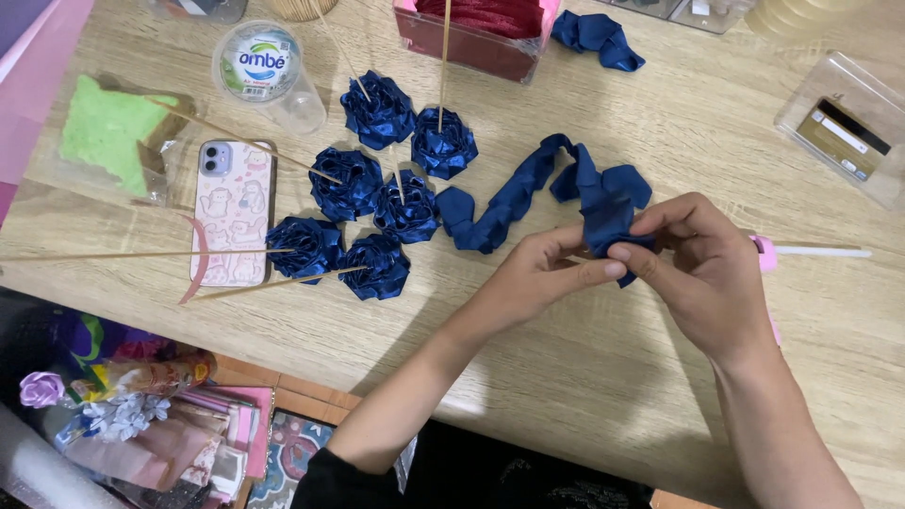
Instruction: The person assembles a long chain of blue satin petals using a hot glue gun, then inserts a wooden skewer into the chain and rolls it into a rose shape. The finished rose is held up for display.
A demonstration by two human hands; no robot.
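Ribbon point(528, 193), dark blue satin, trails across the wooden table point(660, 377) just right of the cluster of six finished ribbon roses on sticks point(377, 203). Its right end is bunched and pinched between both hands: left hand point(537, 273) and right hand point(702, 264) are each closed on the fabric, fingertips touching.

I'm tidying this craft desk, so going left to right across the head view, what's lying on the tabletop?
Green sponge piece → phone in a pale patterned case → cluster of blue ribbon roses on sticks → loose blue ribbon → left hand → right hand, both pinching the ribbon's end → clear plastic box.
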